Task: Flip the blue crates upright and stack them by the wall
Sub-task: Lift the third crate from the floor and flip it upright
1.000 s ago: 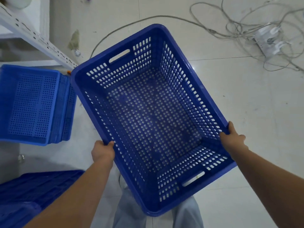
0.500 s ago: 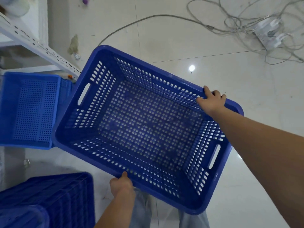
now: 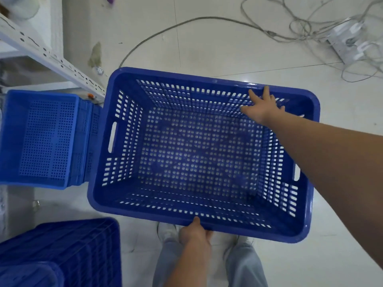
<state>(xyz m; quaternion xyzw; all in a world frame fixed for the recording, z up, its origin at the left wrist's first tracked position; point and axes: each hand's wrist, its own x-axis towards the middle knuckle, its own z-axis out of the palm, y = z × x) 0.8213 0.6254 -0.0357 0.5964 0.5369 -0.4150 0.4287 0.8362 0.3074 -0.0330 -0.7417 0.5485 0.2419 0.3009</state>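
Note:
A large blue perforated crate [image 3: 128,172] is held upright in front of me, its open top facing the camera. My left hand [image 3: 194,233] grips the near long rim. My right hand [image 3: 261,106] reaches across the crate with fingers spread, touching the inside of the far wall just below the rim. A lighter blue upright crate stack [image 3: 41,137] stands at the left beside the held one. An upside-down blue crate [image 3: 68,249] lies at the lower left, its ribbed base up.
A white perforated shelf post [image 3: 51,59] runs diagonally at the upper left. Grey cables [image 3: 207,19] and a power strip [image 3: 348,44] lie on the tiled floor at the top right. My legs and shoes [image 3: 170,230] are under the crate.
The held crate has rotated so its long side faces me. My left hand slid to the near rim. My right hand loosened from the far rim and now has spread fingers.

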